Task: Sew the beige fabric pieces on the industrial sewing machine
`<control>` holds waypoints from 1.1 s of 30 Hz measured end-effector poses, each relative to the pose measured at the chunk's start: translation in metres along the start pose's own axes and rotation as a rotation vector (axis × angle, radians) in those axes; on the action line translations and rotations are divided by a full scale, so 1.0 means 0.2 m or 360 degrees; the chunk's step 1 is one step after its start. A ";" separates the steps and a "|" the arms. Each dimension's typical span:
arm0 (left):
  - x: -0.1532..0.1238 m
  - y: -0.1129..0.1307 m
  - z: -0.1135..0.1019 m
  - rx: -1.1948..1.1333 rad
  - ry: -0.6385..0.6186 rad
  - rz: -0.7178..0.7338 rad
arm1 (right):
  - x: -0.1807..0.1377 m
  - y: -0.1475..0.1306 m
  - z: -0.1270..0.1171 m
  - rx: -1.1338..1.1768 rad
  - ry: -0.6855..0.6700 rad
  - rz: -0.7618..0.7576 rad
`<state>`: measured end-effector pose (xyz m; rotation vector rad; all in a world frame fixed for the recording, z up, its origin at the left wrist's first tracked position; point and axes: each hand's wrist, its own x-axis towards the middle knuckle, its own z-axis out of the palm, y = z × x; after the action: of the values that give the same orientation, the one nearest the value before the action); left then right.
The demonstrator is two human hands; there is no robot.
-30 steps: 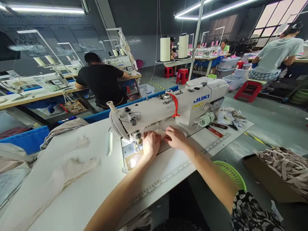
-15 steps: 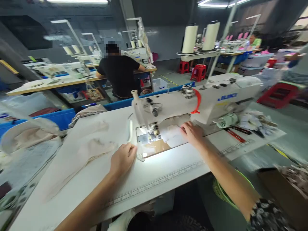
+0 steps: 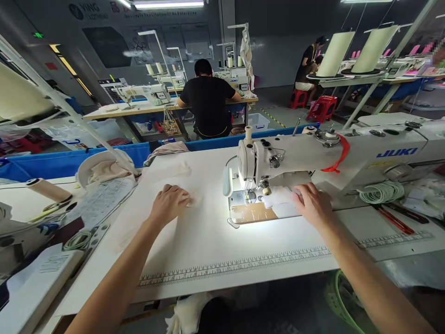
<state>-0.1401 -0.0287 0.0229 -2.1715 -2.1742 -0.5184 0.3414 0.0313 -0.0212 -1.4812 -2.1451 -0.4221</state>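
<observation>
My left hand (image 3: 169,203) is over the table left of the needle, fingers closed on the edge of a sheer pale fabric piece (image 3: 195,199). The fabric's outline nearly blends into the white tabletop. Under the arm of the white sewing machine (image 3: 295,150), my right hand (image 3: 313,204) pinches the right end of a small white cloth piece (image 3: 280,197). That cloth lies right of the presser foot (image 3: 249,197), over the shiny bed plate (image 3: 252,214). Lamp light falls around the needle.
A ruler strip (image 3: 243,266) runs along the table's front edge. Red-handled snippers (image 3: 396,220) and a coil of pale green cord (image 3: 381,192) are at right. At left are a written sheet (image 3: 100,199) and a thread cone (image 3: 48,189). A person in black (image 3: 209,104) sits ahead.
The view has swung left. My left hand has moved away from the needle plate, leftward to the pale fabric. My right hand stays by the white cloth under the machine arm.
</observation>
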 end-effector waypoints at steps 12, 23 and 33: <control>-0.03 -0.01 -0.11 -0.0309 0.0300 -0.0050 | -0.05 -0.27 -0.13 0.0570 -0.0174 -0.0092; 0.00 0.53 0.03 -0.0890 -0.0805 0.0379 | -0.01 -0.74 -0.16 0.0284 -0.0524 -0.0822; 0.12 0.68 0.16 -0.1001 -0.0823 0.0168 | 0.05 -0.65 -0.11 0.0193 -0.0524 -0.0794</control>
<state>-0.0020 -0.0015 0.0274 -3.0182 -2.3306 -0.7958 0.2223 -0.0185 0.0063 -0.9897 -2.7542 -0.2165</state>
